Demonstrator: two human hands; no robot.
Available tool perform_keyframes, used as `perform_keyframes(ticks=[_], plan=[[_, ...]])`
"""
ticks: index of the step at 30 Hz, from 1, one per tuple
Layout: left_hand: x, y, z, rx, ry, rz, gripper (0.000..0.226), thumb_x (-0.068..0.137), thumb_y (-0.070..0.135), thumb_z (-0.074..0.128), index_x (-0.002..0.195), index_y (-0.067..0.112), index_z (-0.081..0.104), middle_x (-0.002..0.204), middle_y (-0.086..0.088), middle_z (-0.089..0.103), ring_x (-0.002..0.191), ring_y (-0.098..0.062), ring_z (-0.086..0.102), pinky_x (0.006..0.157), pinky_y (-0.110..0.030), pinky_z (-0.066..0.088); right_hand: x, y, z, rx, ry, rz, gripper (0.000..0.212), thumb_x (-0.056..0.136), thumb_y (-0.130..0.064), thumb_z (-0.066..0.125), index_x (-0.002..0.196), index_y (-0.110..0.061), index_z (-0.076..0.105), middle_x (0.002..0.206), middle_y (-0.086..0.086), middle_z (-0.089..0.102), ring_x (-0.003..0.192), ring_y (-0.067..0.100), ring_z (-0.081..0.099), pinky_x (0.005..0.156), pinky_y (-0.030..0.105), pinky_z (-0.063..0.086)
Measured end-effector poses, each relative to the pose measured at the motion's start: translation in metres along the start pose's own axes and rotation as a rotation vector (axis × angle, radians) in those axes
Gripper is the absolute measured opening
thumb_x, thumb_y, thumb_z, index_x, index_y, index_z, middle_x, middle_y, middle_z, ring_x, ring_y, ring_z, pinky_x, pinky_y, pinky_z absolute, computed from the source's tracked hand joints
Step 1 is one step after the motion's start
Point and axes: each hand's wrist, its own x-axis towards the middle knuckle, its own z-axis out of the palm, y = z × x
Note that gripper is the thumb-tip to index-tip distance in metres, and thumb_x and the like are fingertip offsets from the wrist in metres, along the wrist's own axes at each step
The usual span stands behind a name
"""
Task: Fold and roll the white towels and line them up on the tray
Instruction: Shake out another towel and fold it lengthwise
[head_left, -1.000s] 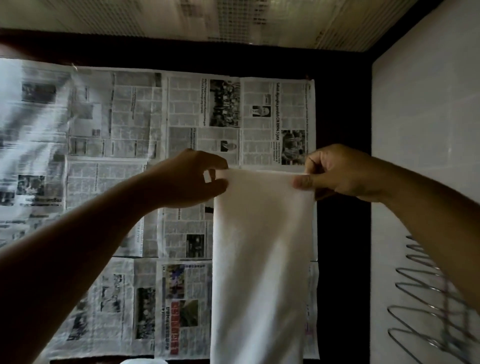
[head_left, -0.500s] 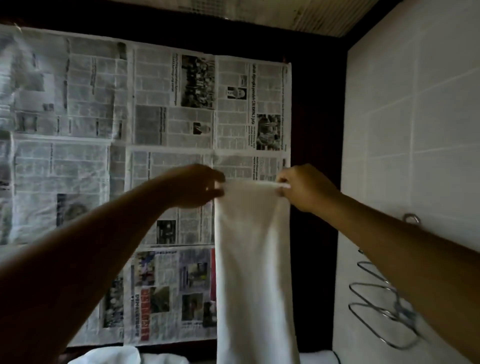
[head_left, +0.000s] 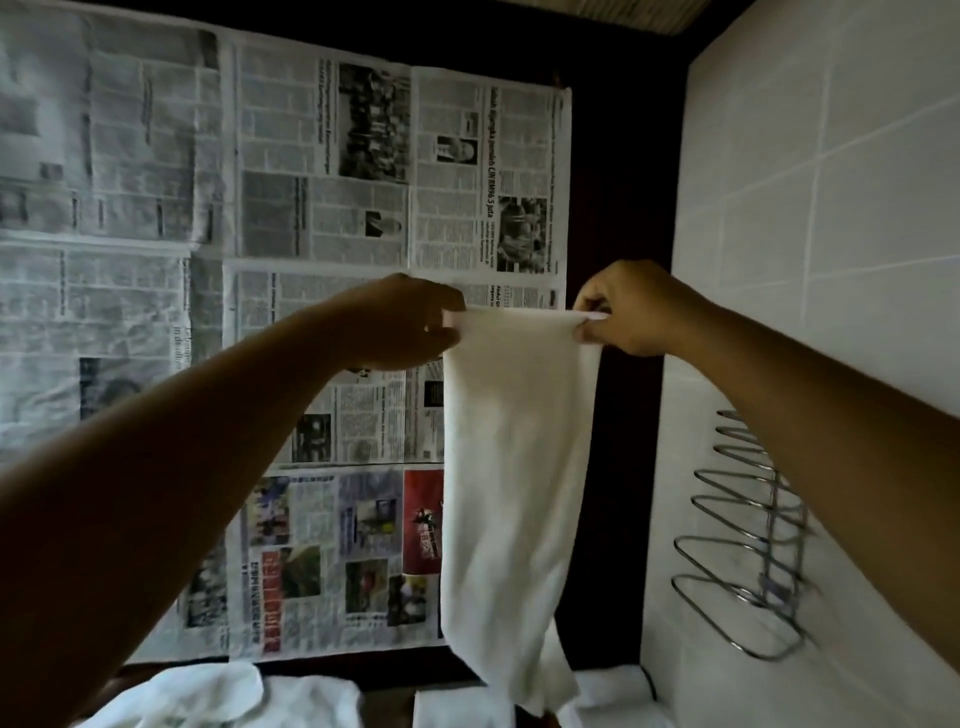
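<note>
With my left hand (head_left: 410, 322) and right hand (head_left: 634, 312) each pinching a top corner in curled fingers, I hold the white towel (head_left: 514, 467) up, hanging long before the newspaper sheets (head_left: 322, 208), its lower end near other white towels (head_left: 218, 696) below.

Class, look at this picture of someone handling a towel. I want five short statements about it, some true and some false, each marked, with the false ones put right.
1. The left hand and the right hand each pinch a top corner of the towel. True.
2. The towel is rolled up tight. False: it hangs down long and loose.
3. Newspaper covers the surface behind the towel. True.
4. The wire rack hangs on the left. False: it is on the tiled wall at the right.
5. Other white towels lie below, at the bottom edge. True.
</note>
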Motion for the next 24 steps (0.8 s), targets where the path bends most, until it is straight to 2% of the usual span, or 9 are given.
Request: perform_keyframes(ticks=[3, 5, 7, 9, 13, 17, 19, 22, 24], plan=[[-0.007, 0.006, -0.017, -0.171, -0.154, 0.007, 0.021, 0.099, 0.033, 0.057, 0.116, 0.024, 0.064, 0.089, 0.012, 0.067, 0.07, -0.005, 0.066, 0.061, -0.021, 0.049, -0.011, 0.001, -0.026, 0.149, -0.314, 0.014, 0.018, 0.084, -0.024, 0.08, 0.101, -0.018, 0.077, 0.089, -0.005, 0.077, 0.081, 0.01, 0.073, 0.08, 0.028, 0.055], [-0.015, 0.008, -0.03, -0.448, -0.266, 0.008, 0.013, 0.1, 0.022, 0.055, 0.106, 0.021, 0.066, 0.085, 0.0, 0.073, 0.077, -0.013, 0.071, 0.065, -0.029, 0.058, -0.019, 0.004, -0.044, 0.289, -0.481, 0.029, 0.023, 0.085, -0.021, 0.077, 0.106, -0.014, 0.076, 0.095, -0.001, 0.078, 0.088, 0.014, 0.075, 0.083, 0.03, 0.056], [-0.019, 0.008, -0.038, -0.648, -0.321, 0.014, 0.015, 0.1, 0.015, 0.053, 0.106, 0.017, 0.067, 0.09, -0.006, 0.075, 0.084, -0.024, 0.072, 0.074, -0.037, 0.059, -0.023, 0.01, -0.057, 0.346, -0.527, 0.023, 0.025, 0.086, -0.022, 0.075, 0.109, -0.013, 0.074, 0.1, 0.003, 0.078, 0.093, 0.019, 0.074, 0.086, 0.035, 0.057], [-0.016, 0.008, -0.036, -0.681, -0.343, 0.012, 0.017, 0.1, 0.014, 0.052, 0.108, 0.014, 0.067, 0.091, -0.006, 0.075, 0.085, -0.026, 0.071, 0.077, -0.039, 0.058, -0.021, 0.013, -0.057, 0.334, -0.507, 0.037, 0.024, 0.086, -0.024, 0.074, 0.108, -0.015, 0.075, 0.098, 0.003, 0.078, 0.089, 0.019, 0.074, 0.081, 0.033, 0.059], [-0.004, 0.006, -0.007, -0.45, -0.388, -0.04, 0.017, 0.1, 0.02, 0.055, 0.115, 0.019, 0.063, 0.089, -0.001, 0.075, 0.079, -0.018, 0.073, 0.069, -0.032, 0.059, -0.013, 0.018, -0.022, 0.284, -0.476, 0.146, 0.015, 0.087, -0.018, 0.077, 0.102, -0.017, 0.078, 0.087, 0.003, 0.075, 0.066, 0.011, 0.065, 0.064, 0.024, 0.055], [-0.002, 0.001, 0.034, -0.264, -0.423, -0.063, 0.023, 0.102, 0.027, 0.053, 0.124, 0.02, 0.057, 0.094, 0.0, 0.072, 0.077, -0.018, 0.073, 0.074, -0.041, 0.061, -0.013, 0.027, 0.031, 0.219, -0.413, 0.189, 0.015, 0.091, -0.019, 0.074, 0.105, -0.014, 0.076, 0.087, 0.005, 0.075, 0.062, 0.008, 0.068, 0.065, 0.026, 0.06], [-0.003, 0.0, 0.049, -0.194, -0.377, -0.065, 0.026, 0.103, 0.027, 0.051, 0.128, 0.02, 0.055, 0.094, 0.001, 0.069, 0.075, -0.016, 0.071, 0.072, -0.036, 0.061, -0.015, 0.029, 0.054, 0.214, -0.338, 0.194, 0.015, 0.093, -0.021, 0.073, 0.106, -0.014, 0.075, 0.087, 0.006, 0.075, 0.061, 0.007, 0.07, 0.066, 0.028, 0.061], [-0.002, -0.002, 0.057, -0.065, -0.231, -0.065, 0.027, 0.105, 0.03, 0.044, 0.13, 0.027, 0.054, 0.099, 0.003, 0.062, 0.074, -0.007, 0.063, 0.062, -0.022, 0.05, -0.017, 0.026, 0.068, 0.151, -0.156, 0.154, 0.013, 0.095, -0.023, 0.069, 0.105, -0.018, 0.075, 0.077, -0.001, 0.072, 0.061, 0.009, 0.07, 0.061, 0.028, 0.055], [0.0, -0.003, 0.054, 0.031, -0.097, -0.058, 0.026, 0.105, 0.033, 0.041, 0.128, 0.03, 0.053, 0.099, 0.002, 0.064, 0.074, -0.007, 0.062, 0.062, -0.023, 0.05, -0.015, 0.022, 0.066, 0.133, -0.026, 0.119, 0.013, 0.096, -0.022, 0.067, 0.106, -0.017, 0.074, 0.074, -0.003, 0.068, 0.064, 0.014, 0.069, 0.062, 0.027, 0.053]])
